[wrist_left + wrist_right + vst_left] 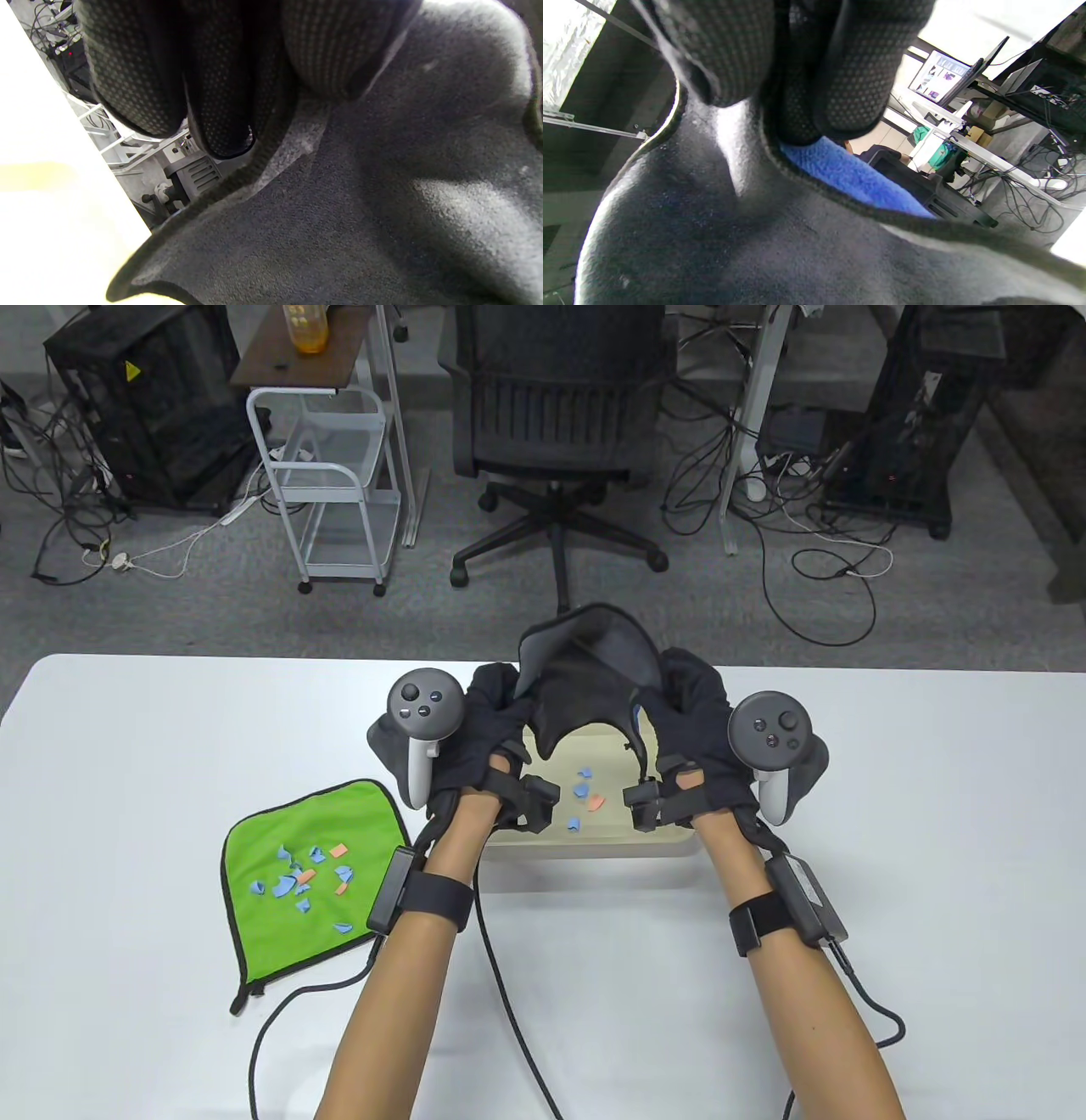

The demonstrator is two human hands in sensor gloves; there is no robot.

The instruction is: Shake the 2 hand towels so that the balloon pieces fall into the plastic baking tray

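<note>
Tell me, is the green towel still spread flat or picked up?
Spread flat. The green towel lies open on the table, balloon pieces scattered on it; both hands are on the grey towel instead.

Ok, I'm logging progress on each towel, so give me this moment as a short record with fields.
grey towel: lifted above the baking tray, gripped at either side by left hand and right hand
baking tray: several blue and orange balloon pieces lie inside
green towel: flat on the table, left of the tray, untouched
pieces on green towel: still scattered across it
step left: the green towel is not yet shaken out
</note>
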